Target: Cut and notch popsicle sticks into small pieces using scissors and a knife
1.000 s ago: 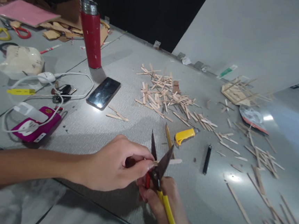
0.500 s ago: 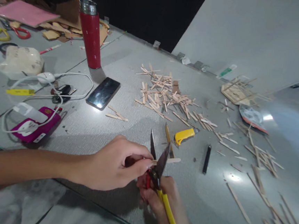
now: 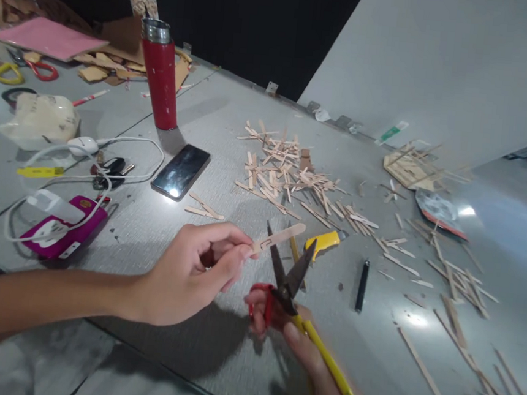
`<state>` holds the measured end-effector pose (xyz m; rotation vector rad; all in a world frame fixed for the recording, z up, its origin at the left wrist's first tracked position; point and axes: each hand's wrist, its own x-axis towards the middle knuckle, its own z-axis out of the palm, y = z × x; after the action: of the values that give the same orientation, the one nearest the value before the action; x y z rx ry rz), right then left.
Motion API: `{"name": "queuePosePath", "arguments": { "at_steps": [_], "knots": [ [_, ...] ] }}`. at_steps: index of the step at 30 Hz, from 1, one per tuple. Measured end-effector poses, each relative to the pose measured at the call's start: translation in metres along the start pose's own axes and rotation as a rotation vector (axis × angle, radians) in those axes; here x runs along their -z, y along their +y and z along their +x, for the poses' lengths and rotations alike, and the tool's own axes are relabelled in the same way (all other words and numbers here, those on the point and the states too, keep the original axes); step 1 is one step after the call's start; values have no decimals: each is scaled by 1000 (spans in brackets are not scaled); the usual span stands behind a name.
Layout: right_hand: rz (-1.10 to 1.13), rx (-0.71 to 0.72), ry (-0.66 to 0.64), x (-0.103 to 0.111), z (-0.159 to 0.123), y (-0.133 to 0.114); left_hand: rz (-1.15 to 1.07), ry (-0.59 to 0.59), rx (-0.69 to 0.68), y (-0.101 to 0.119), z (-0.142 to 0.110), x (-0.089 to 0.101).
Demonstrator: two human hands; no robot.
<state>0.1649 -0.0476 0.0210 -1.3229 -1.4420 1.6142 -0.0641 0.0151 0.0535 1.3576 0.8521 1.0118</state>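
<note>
Between thumb and fingers, my left hand (image 3: 201, 272) pinches a wooden popsicle stick (image 3: 281, 236) that points up and to the right. Dark marks or notches show near its middle. My right hand (image 3: 297, 342) grips a pair of scissors (image 3: 288, 289) with one red and one yellow handle, blades spread and pointing away from me. The stick's far part passes just above the left blade tip; whether they touch I cannot tell. Beyond the blades lie a yellow utility knife (image 3: 323, 244) and a thin yellowish strip (image 3: 294, 249), partly hidden.
A heap of small sticks (image 3: 289, 169) covers the middle, with longer sticks (image 3: 419, 362) at right. A black pen-like object (image 3: 362, 286) lies near them. Leftward are a phone (image 3: 181, 172), a red bottle (image 3: 160, 78), a purple power bank (image 3: 65, 226) with white cable, and a pink board (image 3: 49, 37).
My left hand has drawn the stick up and left, out from between the blades. My right hand has moved slightly right with the scissors, whose blades remain spread.
</note>
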Motion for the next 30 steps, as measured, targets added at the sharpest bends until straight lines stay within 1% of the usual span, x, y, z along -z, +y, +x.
{"name": "queuePosePath", "arguments": {
  "at_steps": [2, 4, 7, 10, 13, 15, 17, 19, 21, 23, 24, 26, 28, 30],
  "knots": [
    [-59, 15, 104, 5, 4, 8, -7, -1, -1, -1, 0, 0],
    [-152, 2, 177, 10, 9, 11, -15, 4, -4, -2, -1, 0],
    [-383, -29, 196, 16, 18, 1, -21, 4, -4, -3, -1, 0],
    [-702, -37, 237, 19, 27, -10, -25, -5, 2, -4, 0, 0],
    [-956, -41, 258, 20, 35, -8, -14, -13, 7, -5, -1, 1],
    [-1020, -27, 240, 22, 39, -3, -1, -18, 13, -6, -1, 1],
    [-1024, 31, 208, 24, 40, 1, 3, -21, 17, -8, -2, 2],
    [-1010, 118, 200, 27, 40, -1, -8, -32, 30, -10, -2, 2],
    [-1002, 200, 246, 27, 39, -8, -40, -51, 54, -12, -1, 2],
    [-941, 246, 280, 23, 37, -18, -72, -63, 71, -15, 1, 2],
    [-869, 251, 267, 19, 37, -22, -73, -64, 66, -16, 2, 2],
    [-650, 245, 189, 8, 38, -27, -44, -59, 34, -19, 6, 1],
    [-428, 234, 116, -4, 41, -26, -7, -64, -1, -23, 9, -1],
    [-302, 241, 103, -13, 46, -22, -5, -89, 11, -27, 11, -2]
  ]
}}
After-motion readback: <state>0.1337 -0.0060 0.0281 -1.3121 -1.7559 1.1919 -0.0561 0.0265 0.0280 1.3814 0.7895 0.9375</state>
